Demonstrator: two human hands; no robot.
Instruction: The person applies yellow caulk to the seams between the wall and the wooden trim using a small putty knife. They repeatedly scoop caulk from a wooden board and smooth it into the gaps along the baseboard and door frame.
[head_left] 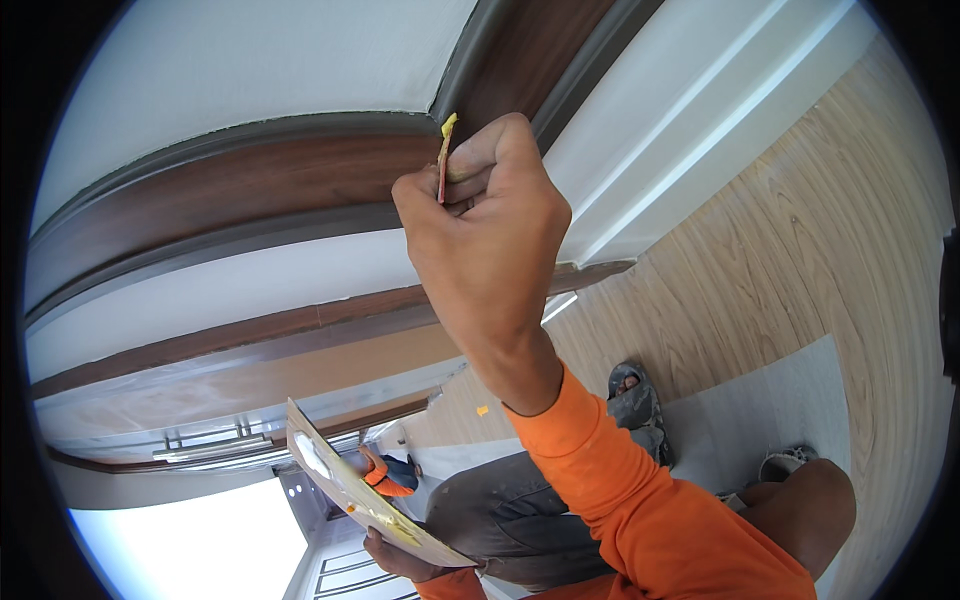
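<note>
My right hand (490,230) is closed in a pinch on a thin flat scraper (444,165), seen nearly edge-on, with a dab of yellow putty (449,124) at its tip. That tip is at the inner corner of a brown, wood-look frame (270,180) with grey edging; whether it touches cannot be told. Low on the left, my left hand (400,558) grips the lower end of a flat, pale board (340,478). White paste (312,452) and smears of yellow putty (390,522) lie on the board. The left fingers are partly hidden behind it.
White wall panels (260,75) adjoin the frame. Wood-pattern flooring (740,240) spreads to the right, partly covered by a grey sheet (780,400). My sandalled foot (635,400) and bent knee (480,505) are below. Another person in orange (388,475) is farther off, beyond the board.
</note>
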